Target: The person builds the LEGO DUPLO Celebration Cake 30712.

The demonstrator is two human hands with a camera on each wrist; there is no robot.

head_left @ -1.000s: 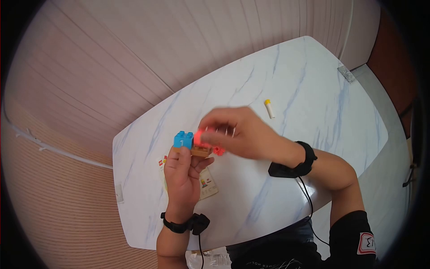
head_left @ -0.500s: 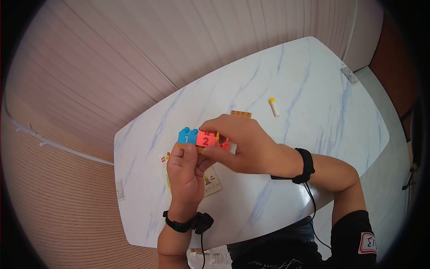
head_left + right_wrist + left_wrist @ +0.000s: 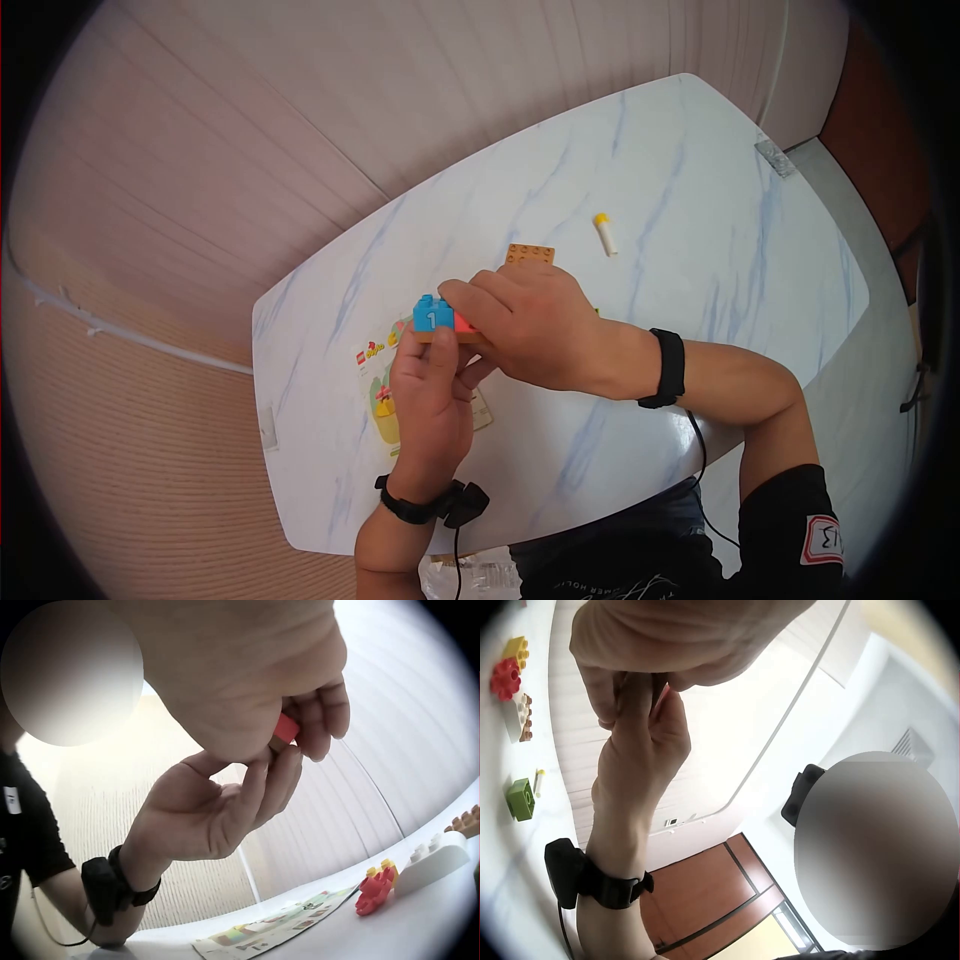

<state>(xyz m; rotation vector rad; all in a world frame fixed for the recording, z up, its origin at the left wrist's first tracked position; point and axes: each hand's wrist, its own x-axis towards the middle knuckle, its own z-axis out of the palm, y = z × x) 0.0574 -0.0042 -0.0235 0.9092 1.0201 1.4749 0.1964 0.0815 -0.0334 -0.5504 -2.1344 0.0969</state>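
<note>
Both hands together at the blue brick (image 3: 433, 316), digit "1" readable; leaflet (image 3: 383, 405) at its 7 o'clock, lettered "duplo".
Number on my right sleeve's red-bordered label (image 3: 824, 540) reads "13". Left hand (image 3: 432, 405), palm up, clamps the tan base (image 3: 426, 338) from 6 o'clock, thumb against the blue brick's front. Right hand (image 3: 545, 325), back up, curls from 3 o'clock over the red brick (image 3: 464, 323), mostly hidden; forearm runs toward 4 o'clock. Blue brick sits on the base, studs toward 12, digit facing the head camera; base's long axis roughly 9 to 3. Tan studded plate (image 3: 530, 254) and yellow-capped white tube (image 3: 606, 235): on the table (image 3: 700, 240), toward 2 o'clock.
</note>
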